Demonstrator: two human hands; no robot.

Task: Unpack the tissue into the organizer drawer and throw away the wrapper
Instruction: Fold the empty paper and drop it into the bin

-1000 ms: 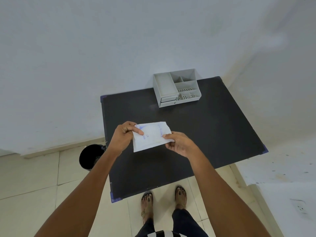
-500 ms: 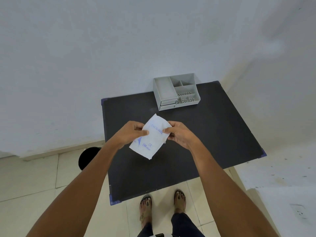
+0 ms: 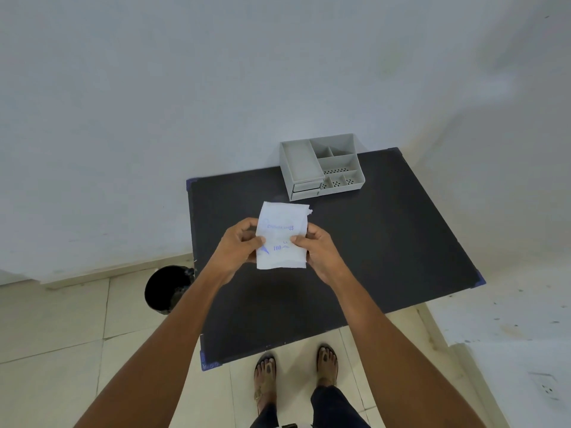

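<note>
Furthest left we see a black bin (image 3: 168, 288) on the tiled floor (image 3: 55, 329), just beside the near left edge of the dark desk (image 3: 386, 242). Moving right, our left hand (image 3: 239, 247) is closed on the left edge of the white tissue packet (image 3: 282, 236), thumb on the printed face and fingers curled behind. The packet is held upright above the desk, not touching it, with blue print across its front that is too blurred for us to read and a small torn tab at its top right corner. Our right hand (image 3: 315, 248) pinches the packet's right edge in the same way. Further right and toward the wall, the grey organizer (image 3: 321, 166) sits at the back of the desk, well apart from the packet, its two small drawers (image 3: 307, 190) at the front pushed in.
</note>
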